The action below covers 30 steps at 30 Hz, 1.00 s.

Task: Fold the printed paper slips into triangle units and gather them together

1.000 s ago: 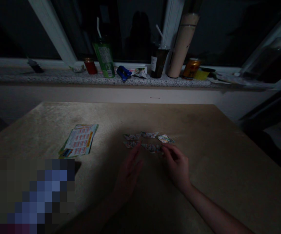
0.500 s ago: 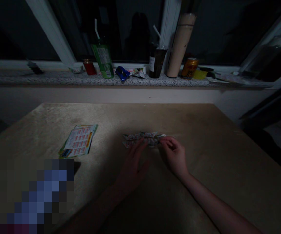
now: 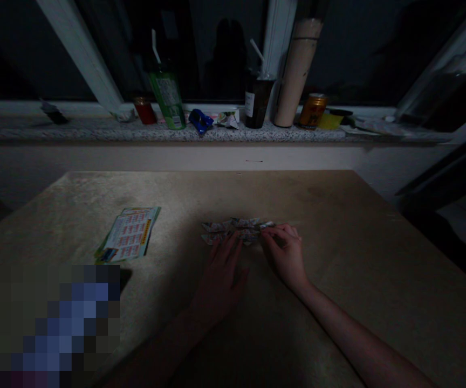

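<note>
Dim light leaves much hard to make out around the stack of printed cards [image 3: 131,234]. To its right, well apart, the small folded paper pieces [image 3: 245,221] lie in two close rows on the table [image 3: 338,205]. Shadow blurs their folds, and fingers cover part of the nearer row, so their number cannot be told.

Right of the stack and somewhat nearer, the left hand [image 3: 220,275] is loosely open, fingers extended, their tips at the nearer row; any hold on the paper cannot be made out. Farther right of the stack, the right hand [image 3: 287,253] is curled, thumb and forefinger together at the right end of the rows; whether paper is pinched between them cannot be told.

A pixelated patch [image 3: 50,328] hides whatever lies on the near side of the stack. The table's left edge slants past the stack's left, its far edge runs beyond the stack, its right edge lies far off to the stack's right. A broad strip of tabletop separates stack and paper, with more reaching toward the far edge.
</note>
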### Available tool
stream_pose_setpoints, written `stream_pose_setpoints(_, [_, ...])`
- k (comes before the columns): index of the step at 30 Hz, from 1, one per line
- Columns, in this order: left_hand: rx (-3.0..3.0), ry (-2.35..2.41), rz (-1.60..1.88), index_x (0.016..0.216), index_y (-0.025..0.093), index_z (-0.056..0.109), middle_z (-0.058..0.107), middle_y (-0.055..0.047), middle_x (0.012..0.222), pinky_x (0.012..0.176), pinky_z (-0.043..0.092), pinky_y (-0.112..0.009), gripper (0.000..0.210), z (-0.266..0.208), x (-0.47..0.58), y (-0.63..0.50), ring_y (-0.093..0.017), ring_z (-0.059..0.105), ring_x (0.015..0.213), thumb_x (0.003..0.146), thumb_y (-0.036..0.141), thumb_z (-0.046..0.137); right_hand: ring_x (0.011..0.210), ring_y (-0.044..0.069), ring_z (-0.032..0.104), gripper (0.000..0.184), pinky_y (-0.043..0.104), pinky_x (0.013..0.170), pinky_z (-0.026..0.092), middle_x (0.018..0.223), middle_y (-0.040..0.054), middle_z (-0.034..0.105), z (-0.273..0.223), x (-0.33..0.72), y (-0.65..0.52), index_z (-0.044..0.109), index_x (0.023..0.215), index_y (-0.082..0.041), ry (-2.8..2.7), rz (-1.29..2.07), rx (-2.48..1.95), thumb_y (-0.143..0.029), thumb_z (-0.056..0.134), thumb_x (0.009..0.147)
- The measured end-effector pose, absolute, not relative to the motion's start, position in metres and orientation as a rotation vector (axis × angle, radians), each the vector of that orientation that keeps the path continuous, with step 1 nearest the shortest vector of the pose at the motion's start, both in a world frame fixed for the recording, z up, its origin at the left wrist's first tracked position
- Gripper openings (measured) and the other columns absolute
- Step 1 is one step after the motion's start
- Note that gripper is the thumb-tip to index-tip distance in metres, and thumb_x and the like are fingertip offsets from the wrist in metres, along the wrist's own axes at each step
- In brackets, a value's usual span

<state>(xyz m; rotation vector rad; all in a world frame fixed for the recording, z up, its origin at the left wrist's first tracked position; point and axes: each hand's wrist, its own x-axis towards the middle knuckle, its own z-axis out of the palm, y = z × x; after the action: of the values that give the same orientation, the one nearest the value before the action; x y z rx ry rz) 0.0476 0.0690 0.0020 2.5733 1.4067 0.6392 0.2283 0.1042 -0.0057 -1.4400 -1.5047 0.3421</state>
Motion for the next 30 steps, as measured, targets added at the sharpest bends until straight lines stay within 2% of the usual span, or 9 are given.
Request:
stream_pose_setpoints(14, [2.636,1.427,0.527,0.141,0.010,0.028,0.027,-0.013,0.150,0.114,0.016,-0.047,0.054,-0.0021,0.0481,0.0693,-0.024,0.018,0.139,0.092,0.028,0.042,0.081,0.022,0.054,0.017,0.034,0.073,0.027,0.077,0.0019,0.064,-0.0052,0.2256,0.1044,0.071,0.078,-0.023,-1.551,0.274,-1.521,-0.031,0.057,0.084])
stream_pose_setpoints(30, [2.629,1.420,0.518,0.139,0.011,0.032,0.027,-0.014,0.150,0.113,0.017,-0.051,0.053,-0.0009,0.0493,0.0669,-0.027,0.017,0.139,0.090,0.028,0.045,0.081,0.023,0.054,0.019,0.035,0.073,0.028,0.077,0.0029,0.065,-0.0097,0.2266,0.1057,0.071,0.078,-0.024,-1.557,0.289,-1.531,-0.035,0.056,0.084])
